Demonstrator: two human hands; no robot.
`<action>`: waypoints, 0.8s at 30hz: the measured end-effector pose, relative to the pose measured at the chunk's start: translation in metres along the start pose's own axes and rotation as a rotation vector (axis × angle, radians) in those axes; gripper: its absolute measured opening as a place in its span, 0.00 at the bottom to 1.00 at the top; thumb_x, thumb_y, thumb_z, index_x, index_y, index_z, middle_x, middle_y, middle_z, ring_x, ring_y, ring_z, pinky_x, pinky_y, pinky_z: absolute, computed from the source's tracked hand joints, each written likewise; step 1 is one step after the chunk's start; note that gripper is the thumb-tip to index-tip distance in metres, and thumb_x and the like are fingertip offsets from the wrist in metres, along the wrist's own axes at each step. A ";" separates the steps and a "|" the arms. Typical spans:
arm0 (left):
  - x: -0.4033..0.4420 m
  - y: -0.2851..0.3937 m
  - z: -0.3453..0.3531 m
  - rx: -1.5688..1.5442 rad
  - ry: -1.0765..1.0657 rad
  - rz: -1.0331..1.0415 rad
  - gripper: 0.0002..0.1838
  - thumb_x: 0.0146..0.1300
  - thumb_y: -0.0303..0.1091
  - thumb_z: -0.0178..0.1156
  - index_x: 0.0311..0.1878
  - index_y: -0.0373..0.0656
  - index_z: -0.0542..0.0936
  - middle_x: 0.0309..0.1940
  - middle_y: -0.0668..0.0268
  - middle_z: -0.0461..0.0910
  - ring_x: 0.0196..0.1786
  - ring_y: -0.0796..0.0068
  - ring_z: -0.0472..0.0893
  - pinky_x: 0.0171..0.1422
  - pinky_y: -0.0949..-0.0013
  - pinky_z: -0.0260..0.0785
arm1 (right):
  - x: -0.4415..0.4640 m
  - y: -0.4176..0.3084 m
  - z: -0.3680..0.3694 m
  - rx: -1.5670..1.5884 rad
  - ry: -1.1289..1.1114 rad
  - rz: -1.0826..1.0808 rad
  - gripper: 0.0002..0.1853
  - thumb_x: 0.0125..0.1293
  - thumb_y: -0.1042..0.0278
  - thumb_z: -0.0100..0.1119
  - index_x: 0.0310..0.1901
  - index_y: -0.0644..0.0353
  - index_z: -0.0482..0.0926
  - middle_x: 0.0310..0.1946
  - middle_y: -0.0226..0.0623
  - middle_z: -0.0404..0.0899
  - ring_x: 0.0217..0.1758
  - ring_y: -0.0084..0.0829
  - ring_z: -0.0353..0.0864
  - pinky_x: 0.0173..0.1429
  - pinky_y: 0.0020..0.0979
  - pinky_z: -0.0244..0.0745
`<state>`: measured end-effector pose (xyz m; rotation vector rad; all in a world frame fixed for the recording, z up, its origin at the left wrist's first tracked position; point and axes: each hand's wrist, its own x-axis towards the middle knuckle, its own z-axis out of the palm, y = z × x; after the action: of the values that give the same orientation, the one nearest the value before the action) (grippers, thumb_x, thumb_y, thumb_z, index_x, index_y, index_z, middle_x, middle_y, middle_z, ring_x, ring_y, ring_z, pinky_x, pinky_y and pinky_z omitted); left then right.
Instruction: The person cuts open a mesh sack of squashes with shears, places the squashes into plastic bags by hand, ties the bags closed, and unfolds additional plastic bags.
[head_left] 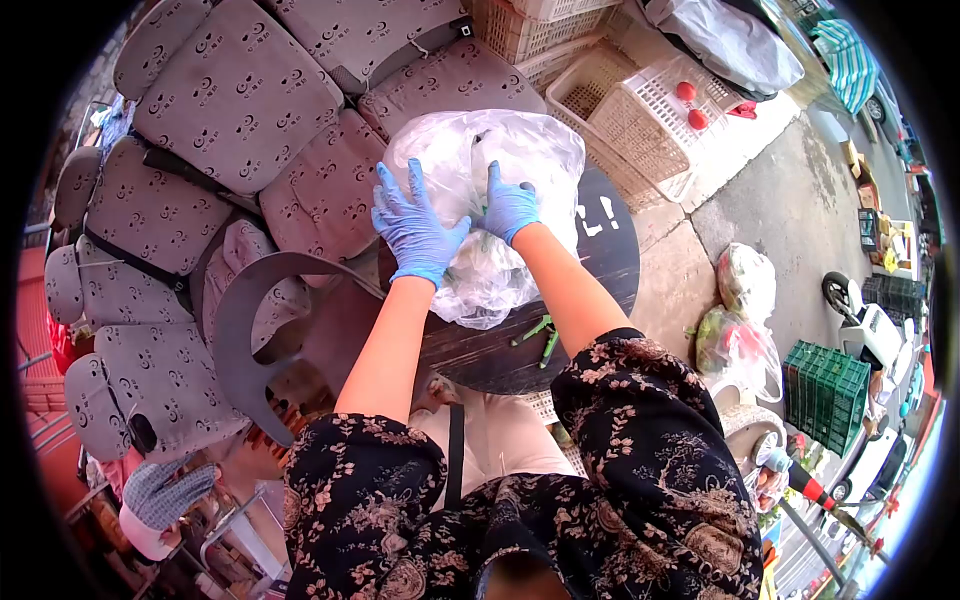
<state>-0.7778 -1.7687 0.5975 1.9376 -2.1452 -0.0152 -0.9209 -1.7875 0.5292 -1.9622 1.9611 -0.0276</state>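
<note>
A large clear plastic bag [530,150], puffed and crinkled, lies on a dark round tabletop [470,362]. Whatever is inside is pale and blurred by the plastic. My left hand [412,232], in a blue glove, rests on the bag's left side with its fingers spread. On the right side of the bag, my blue-gloved right hand [511,210] has its index finger stretched out and its other fingers curled against the plastic. Near my right forearm lies a small thing with two bright green arms [545,338], beside the bag's lower edge.
Patterned grey seats [240,95] line the left and back. A grey plastic chair [240,330] stands close at my left. Pale crates [650,130] stand beyond the table. To the right are filled plastic bags [745,280] and a green crate [826,395].
</note>
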 end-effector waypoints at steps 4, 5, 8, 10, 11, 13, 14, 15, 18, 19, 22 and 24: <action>0.034 -0.039 0.049 -0.190 -0.077 -0.018 0.29 0.51 0.39 0.59 0.58 0.50 0.65 0.51 0.49 0.69 0.51 0.54 0.72 0.54 0.58 0.63 | -0.027 0.016 0.033 -0.122 0.163 -0.384 0.20 0.46 0.62 0.58 0.43 0.59 0.73 0.23 0.37 0.76 0.29 0.41 0.77 0.45 0.41 0.66; 0.041 -0.049 0.047 -0.213 -0.150 -0.057 0.21 0.53 0.37 0.56 0.53 0.50 0.70 0.45 0.51 0.74 0.47 0.57 0.75 0.51 0.60 0.66 | -0.039 0.021 0.037 -0.104 0.136 -0.400 0.16 0.45 0.63 0.57 0.38 0.58 0.74 0.23 0.37 0.76 0.29 0.41 0.77 0.45 0.41 0.66; 0.056 -0.065 0.043 -0.437 -0.083 -0.161 0.07 0.59 0.33 0.50 0.36 0.48 0.78 0.32 0.56 0.80 0.38 0.60 0.79 0.44 0.64 0.70 | -0.075 0.029 0.004 -0.100 -0.062 -0.432 0.11 0.46 0.59 0.55 0.27 0.56 0.78 0.25 0.37 0.74 0.33 0.38 0.74 0.48 0.41 0.63; 0.066 -0.087 0.053 -0.662 -0.028 -0.118 0.07 0.59 0.34 0.52 0.37 0.46 0.78 0.38 0.56 0.79 0.44 0.61 0.79 0.48 0.65 0.69 | -0.088 0.036 -0.009 -0.054 -0.068 -0.469 0.13 0.46 0.57 0.54 0.31 0.56 0.78 0.30 0.37 0.74 0.39 0.38 0.72 0.51 0.41 0.62; 0.068 -0.094 0.060 -0.752 0.055 -0.039 0.07 0.59 0.34 0.54 0.37 0.44 0.78 0.41 0.55 0.79 0.47 0.61 0.78 0.50 0.65 0.69 | -0.092 0.037 -0.014 -0.032 -0.067 -0.490 0.14 0.47 0.57 0.54 0.32 0.56 0.79 0.33 0.38 0.74 0.42 0.38 0.71 0.53 0.41 0.61; 0.063 -0.069 0.032 -0.801 0.039 0.127 0.12 0.58 0.34 0.56 0.45 0.43 0.76 0.47 0.51 0.76 0.53 0.60 0.75 0.54 0.63 0.67 | -0.089 0.033 -0.022 0.202 0.126 -0.432 0.18 0.49 0.59 0.51 0.40 0.58 0.77 0.42 0.41 0.71 0.50 0.42 0.67 0.57 0.43 0.58; 0.055 -0.057 0.021 -0.766 0.024 0.221 0.15 0.58 0.34 0.56 0.48 0.42 0.74 0.47 0.51 0.75 0.54 0.60 0.75 0.54 0.63 0.67 | -0.084 0.026 -0.025 0.291 0.245 -0.392 0.18 0.49 0.59 0.51 0.40 0.58 0.77 0.43 0.42 0.72 0.51 0.43 0.67 0.57 0.44 0.58; 0.048 -0.045 0.016 -0.730 0.008 0.313 0.17 0.57 0.34 0.57 0.50 0.42 0.73 0.48 0.50 0.75 0.54 0.60 0.74 0.54 0.62 0.67 | -0.080 0.018 -0.026 0.378 0.361 -0.350 0.19 0.49 0.59 0.50 0.41 0.58 0.78 0.44 0.43 0.72 0.52 0.44 0.67 0.57 0.45 0.58; 0.026 -0.030 0.044 -0.493 0.020 0.234 0.21 0.56 0.33 0.57 0.55 0.41 0.70 0.47 0.50 0.76 0.53 0.59 0.75 0.55 0.63 0.66 | -0.056 -0.010 -0.014 0.647 0.082 -0.554 0.22 0.47 0.68 0.49 0.48 0.59 0.72 0.49 0.46 0.69 0.52 0.49 0.67 0.58 0.41 0.61; 0.025 -0.028 0.044 -0.491 -0.036 0.169 0.22 0.56 0.33 0.57 0.55 0.40 0.70 0.46 0.50 0.76 0.52 0.58 0.75 0.55 0.63 0.66 | -0.048 -0.019 -0.006 0.782 -0.042 -0.614 0.23 0.47 0.70 0.49 0.49 0.59 0.71 0.50 0.46 0.69 0.52 0.50 0.67 0.58 0.39 0.62; 0.043 -0.052 0.044 -0.835 -0.345 -0.165 0.19 0.56 0.29 0.54 0.53 0.37 0.72 0.44 0.53 0.77 0.45 0.64 0.78 0.51 0.67 0.68 | -0.032 -0.028 0.010 1.088 0.049 -0.457 0.26 0.47 0.70 0.54 0.52 0.62 0.67 0.50 0.51 0.68 0.53 0.50 0.67 0.57 0.38 0.64; 0.064 -0.071 0.052 -1.162 -0.465 -0.348 0.17 0.57 0.29 0.53 0.51 0.36 0.73 0.42 0.57 0.78 0.42 0.68 0.78 0.49 0.69 0.69 | -0.025 -0.036 0.001 0.820 0.335 -0.214 0.27 0.47 0.66 0.58 0.52 0.63 0.67 0.46 0.52 0.70 0.51 0.49 0.69 0.55 0.38 0.66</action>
<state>-0.7237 -1.8480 0.5456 1.5405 -1.3349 -1.5054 -0.8873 -1.7638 0.5443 -1.6308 1.5143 -1.0882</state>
